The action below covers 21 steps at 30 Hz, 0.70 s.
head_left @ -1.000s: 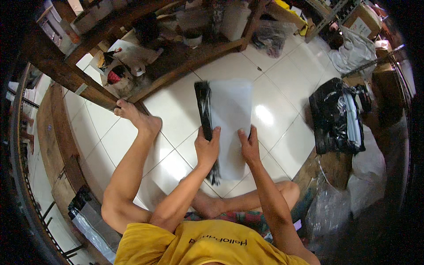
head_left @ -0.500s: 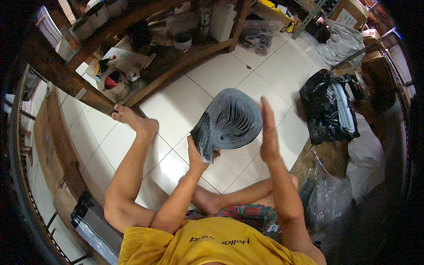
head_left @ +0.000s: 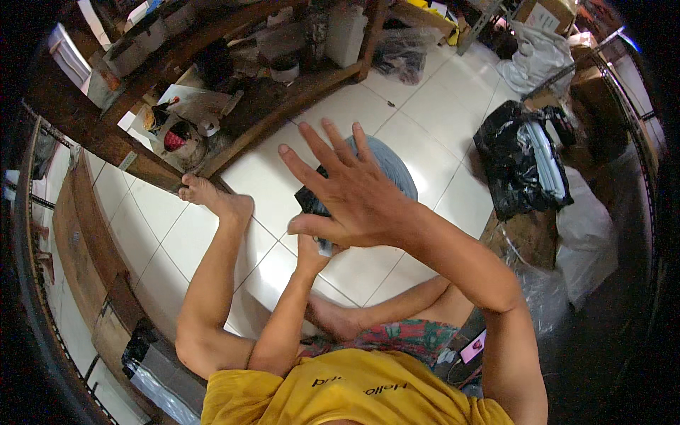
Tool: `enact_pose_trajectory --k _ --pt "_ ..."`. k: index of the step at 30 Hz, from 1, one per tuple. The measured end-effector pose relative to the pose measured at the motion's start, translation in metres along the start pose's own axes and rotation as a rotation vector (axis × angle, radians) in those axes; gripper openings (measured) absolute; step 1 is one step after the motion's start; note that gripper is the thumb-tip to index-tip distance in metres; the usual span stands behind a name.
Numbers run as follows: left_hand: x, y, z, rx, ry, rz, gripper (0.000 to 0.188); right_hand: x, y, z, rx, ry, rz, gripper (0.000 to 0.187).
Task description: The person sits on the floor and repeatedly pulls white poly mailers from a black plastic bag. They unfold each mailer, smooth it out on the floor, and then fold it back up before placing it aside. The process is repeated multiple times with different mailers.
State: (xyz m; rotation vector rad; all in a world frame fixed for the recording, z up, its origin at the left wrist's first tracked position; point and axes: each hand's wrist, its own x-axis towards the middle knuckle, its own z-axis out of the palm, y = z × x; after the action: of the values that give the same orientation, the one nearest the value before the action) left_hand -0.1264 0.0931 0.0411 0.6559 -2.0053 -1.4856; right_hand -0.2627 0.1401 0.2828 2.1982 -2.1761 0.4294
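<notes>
Head view, the only feed I have: the sheet stack point(head_left: 393, 166), grey-blue with a black edge, is up between the hands, above the white tiled floor point(head_left: 170, 237). Its outer side curves as if bent over; the middle is covered, so I can't read the fold. I have the left hand point(head_left: 312, 249) at the near, black-edged end, probably because pinching there keeps the layers together while the rest bulges away.

Left grip: closed around that end, thumb on the near side, some fingertips hidden. Right grip: fingers spread wide, thumb well apart, grasping nothing I can see. The right hand point(head_left: 358, 195) crosses in front of the stack, back toward my camera; can't tell if it touches.

Off to the right I get a black bundle point(head_left: 499, 166) with pale sheets point(head_left: 545, 159) showing through its torn-looking side, likely put there to be within reach. Phone point(head_left: 473, 347) lies low by the right arm. Wooden shelf point(head_left: 297, 110) stands ahead, the left foot point(head_left: 212, 198) against its corner or just beside it.
</notes>
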Motion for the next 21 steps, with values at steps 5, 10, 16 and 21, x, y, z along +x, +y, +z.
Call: enact_pose_trajectory --k 5,10,16,21 --pt "0.003 0.006 -0.005 -0.199 0.036 -0.182 0.101 0.002 0.026 -0.012 -0.074 0.111 0.034 0.096" --pt "0.010 -0.009 0.000 -0.184 0.022 -0.125 0.098 0.008 0.045 0.001 -0.038 -0.009 0.110 0.090" --pt "0.005 0.000 -0.009 -0.027 0.012 -0.044 0.103 0.033 0.056 0.001 -0.077 0.213 0.065 0.088" --pt "0.017 -0.016 -0.010 -0.092 0.005 -0.017 0.087 0.052 0.064 0.005 -0.123 0.169 0.082 0.087"
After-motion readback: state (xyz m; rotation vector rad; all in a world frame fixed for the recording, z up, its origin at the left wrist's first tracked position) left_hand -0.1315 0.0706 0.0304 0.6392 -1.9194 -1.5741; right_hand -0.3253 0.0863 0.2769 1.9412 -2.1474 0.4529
